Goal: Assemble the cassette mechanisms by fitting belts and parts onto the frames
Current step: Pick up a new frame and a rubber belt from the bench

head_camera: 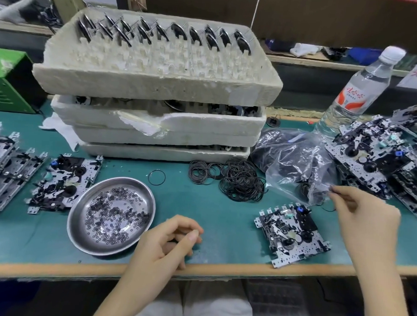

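One cassette mechanism frame (pixel 292 233) lies flat near the table's front edge, right of centre. My right hand (pixel 366 219) hovers just right of it, its fingertips pinching the edge of a clear plastic bag (pixel 296 162) of black belts. My left hand (pixel 166 242) rests at the front edge with fingers curled loosely; whether it holds something small I cannot tell. A heap of loose black belts (pixel 237 180) and one single belt (pixel 156 177) lie on the green mat. A steel dish (pixel 78 226) of small black washers sits left of my left hand.
Stacked foam trays (pixel 158 82) holding flywheels fill the middle back. Finished mechanisms (pixel 63 181) lie at the left, and a pile of frames (pixel 383 162) at the right. A water bottle (pixel 356 90) stands behind the bag. A green box (pixel 8 79) sits far left.
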A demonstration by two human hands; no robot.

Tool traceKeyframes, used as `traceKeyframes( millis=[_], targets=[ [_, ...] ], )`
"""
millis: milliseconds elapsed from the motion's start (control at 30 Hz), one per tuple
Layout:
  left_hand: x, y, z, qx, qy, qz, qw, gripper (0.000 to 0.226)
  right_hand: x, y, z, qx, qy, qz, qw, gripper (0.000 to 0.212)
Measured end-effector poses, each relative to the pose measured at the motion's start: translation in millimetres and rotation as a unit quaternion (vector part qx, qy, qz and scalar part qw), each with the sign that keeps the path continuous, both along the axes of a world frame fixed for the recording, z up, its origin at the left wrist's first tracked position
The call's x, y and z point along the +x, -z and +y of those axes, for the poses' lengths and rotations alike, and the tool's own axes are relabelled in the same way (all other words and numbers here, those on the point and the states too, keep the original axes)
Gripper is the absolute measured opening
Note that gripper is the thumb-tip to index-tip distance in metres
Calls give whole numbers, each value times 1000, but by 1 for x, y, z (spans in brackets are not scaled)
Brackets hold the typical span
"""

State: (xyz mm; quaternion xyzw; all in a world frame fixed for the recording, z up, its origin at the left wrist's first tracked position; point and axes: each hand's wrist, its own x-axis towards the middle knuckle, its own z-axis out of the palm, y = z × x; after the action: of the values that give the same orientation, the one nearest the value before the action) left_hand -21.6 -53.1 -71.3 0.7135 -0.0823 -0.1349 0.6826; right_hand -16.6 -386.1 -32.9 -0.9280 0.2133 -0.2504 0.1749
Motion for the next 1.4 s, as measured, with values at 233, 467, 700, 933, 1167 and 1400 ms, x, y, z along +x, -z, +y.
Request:
traceKeyframes(
  millis=[233, 467, 700, 933, 1167, 1400],
  targets=[
    [1, 3, 0, -3, 2, -7, 1000, 28, 4, -11, 16, 68, -5, 71, 995, 1],
    [1, 5, 1, -7, 1, -20, 1000, 25, 45, -4, 43, 94, -26, 73, 993, 7],
    [3, 7, 1, -2, -1, -18, 1000, 25, 92, 4, 49, 184, -72, 48, 979, 14],
    [4, 8, 1, -3, -8, -15, 1000, 14, 106, -13, 39, 146, -101, 105, 978, 26],
    [5, 10, 1, -7, -11, -17, 1000, 16, 76, -29, 22, 40, -83, 146, 985, 11],
    [5, 9, 1, -8, -11, -26, 1000, 24, 60, -19, 20, 79, -88, 145, 982, 12]
  ],
)
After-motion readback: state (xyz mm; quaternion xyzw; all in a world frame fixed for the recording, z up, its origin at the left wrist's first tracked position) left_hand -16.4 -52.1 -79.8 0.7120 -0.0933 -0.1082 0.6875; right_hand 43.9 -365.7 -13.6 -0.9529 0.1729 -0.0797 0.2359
